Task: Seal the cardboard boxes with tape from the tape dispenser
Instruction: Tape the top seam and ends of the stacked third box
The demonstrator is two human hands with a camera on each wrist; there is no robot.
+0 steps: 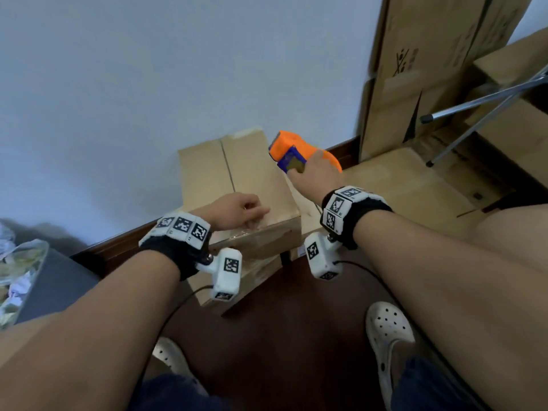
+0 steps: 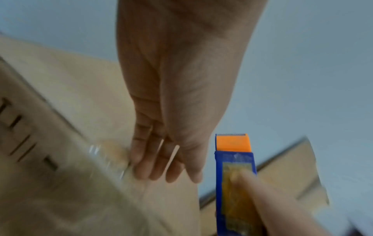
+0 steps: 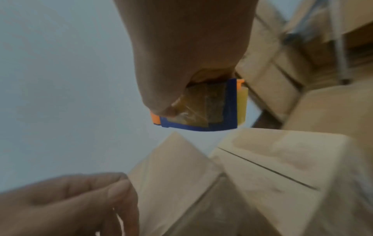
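Left hand (image 1: pixel 237 209) flat, pressing glossy tape on cardboard box (image 1: pixel 255 173); right hand (image 1: pixel 318 170) grip clasping orange-blue tape dispenser (image 1: pixel 292 151).

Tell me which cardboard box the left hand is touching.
The small closed box by the wall, directly ahead: the left hand presses its near top edge. The bigger boxes stand untouched to the right.

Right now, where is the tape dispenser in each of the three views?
Head: tape dispenser upper centre, gripped by the right hand.
Left wrist: lower right, blade end up.
Right wrist: centre, under the palm.
Shared landmark: the cardboard box.
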